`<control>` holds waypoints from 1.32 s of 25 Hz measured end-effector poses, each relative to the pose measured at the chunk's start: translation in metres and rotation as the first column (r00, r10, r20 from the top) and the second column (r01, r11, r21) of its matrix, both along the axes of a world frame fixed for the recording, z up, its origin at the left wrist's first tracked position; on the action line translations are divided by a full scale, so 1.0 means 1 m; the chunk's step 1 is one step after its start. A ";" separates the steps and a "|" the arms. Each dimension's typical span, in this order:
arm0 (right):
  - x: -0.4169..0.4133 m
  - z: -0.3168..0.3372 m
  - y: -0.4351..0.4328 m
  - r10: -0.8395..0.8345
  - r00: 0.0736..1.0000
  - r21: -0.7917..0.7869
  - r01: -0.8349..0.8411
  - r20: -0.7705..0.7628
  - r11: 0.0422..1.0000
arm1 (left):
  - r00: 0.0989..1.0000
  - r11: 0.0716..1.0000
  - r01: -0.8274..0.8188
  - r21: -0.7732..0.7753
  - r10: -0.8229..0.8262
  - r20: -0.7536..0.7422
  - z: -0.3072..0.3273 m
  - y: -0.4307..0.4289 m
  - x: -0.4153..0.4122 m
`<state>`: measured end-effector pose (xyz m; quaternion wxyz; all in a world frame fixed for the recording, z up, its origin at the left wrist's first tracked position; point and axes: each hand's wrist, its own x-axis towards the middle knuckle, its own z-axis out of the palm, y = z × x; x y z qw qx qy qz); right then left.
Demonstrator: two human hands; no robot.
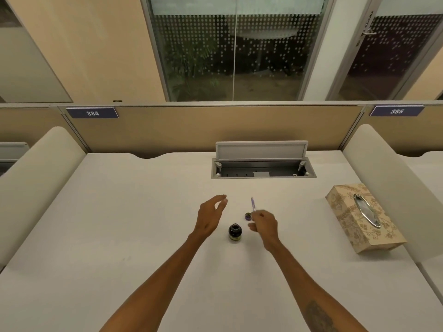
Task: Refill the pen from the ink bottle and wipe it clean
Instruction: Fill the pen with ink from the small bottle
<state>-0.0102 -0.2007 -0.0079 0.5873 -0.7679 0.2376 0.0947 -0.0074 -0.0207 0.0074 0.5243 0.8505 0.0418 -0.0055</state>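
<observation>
Pen up in your right hand, open ink bottle waiting between your hands.

Your right hand (263, 222) pinches the pen (253, 205), its far end pointing up and away from you; your left hand (210, 215) hovers empty, fingers loosely spread, just beyond and to the left of the ink bottle (235, 232). The bottle stands uncapped on the surface (119, 212), its cap (247, 215) lying just beyond your right hand. Likely next is the dip: steady the bottle with your left hand first, then lower the pen straight into the mouth, since a tilted entry could tip it. The tissue box (364, 218) sits well to the right of your right hand, with bare surface between for the wiping reach. Beyond both hands the cable tray (263, 168) lies open; keep clear of it.
</observation>
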 end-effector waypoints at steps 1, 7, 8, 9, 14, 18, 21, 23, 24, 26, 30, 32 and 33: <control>0.004 0.016 0.000 -0.028 0.999 0.167 0.024 0.019 0.986 | 1.000 1.000 0.003 -0.017 -0.003 0.006 0.007 -0.005 0.004; 0.000 0.073 0.009 0.294 0.951 0.641 -0.286 0.099 0.712 | 0.981 0.900 0.072 -0.430 -0.141 -0.131 0.049 -0.027 0.020; -0.001 0.075 0.010 0.304 0.949 0.711 -0.274 0.088 0.648 | 0.970 0.849 0.091 -0.521 -0.195 -0.147 0.052 -0.026 0.021; -0.002 0.077 0.011 0.299 0.951 0.777 -0.244 0.075 0.580 | 0.957 0.802 0.109 -0.587 -0.245 -0.156 0.054 -0.025 0.021; -0.004 0.083 0.017 0.253 0.966 0.826 -0.185 0.054 0.533 | 0.943 0.737 0.089 -0.669 -0.278 -0.181 0.056 -0.019 0.019; -0.003 0.080 0.036 0.263 0.940 0.024 -0.274 0.215 0.961 | 0.960 0.819 0.022 -0.573 -0.177 -0.216 0.062 -0.021 0.027; -0.006 0.078 0.041 0.264 0.899 -0.272 -0.172 0.350 0.947 | 0.975 0.828 -0.021 -0.560 -0.107 -0.195 0.063 -0.026 0.028; -0.004 0.084 0.039 0.203 0.928 -0.059 -0.195 0.311 0.979 | 0.981 0.810 -0.029 -0.585 -0.089 -0.172 0.065 -0.026 0.028; -0.001 0.090 0.037 0.154 0.967 0.148 -0.185 0.203 0.971 | 0.981 0.810 -0.021 -0.586 -0.096 -0.168 0.065 -0.025 0.028; 0.002 0.099 0.034 0.075 0.997 0.437 -0.072 0.010 0.896 | 0.978 0.815 0.008 -0.579 -0.128 -0.167 0.064 -0.022 0.027; 0.001 0.092 0.028 0.049 0.998 0.587 -0.063 0.041 0.807 | 0.976 0.805 -0.009 -0.593 -0.122 -0.179 0.063 -0.019 0.026; 0.000 0.092 0.027 0.050 0.999 0.662 -0.029 -0.012 0.749 | 0.975 0.807 -0.005 -0.591 -0.128 -0.183 0.063 -0.018 0.025; 0.000 0.093 0.027 0.045 0.999 0.677 -0.017 -0.024 0.735 | 0.974 0.803 0.006 -0.596 -0.141 -0.180 0.062 -0.019 0.024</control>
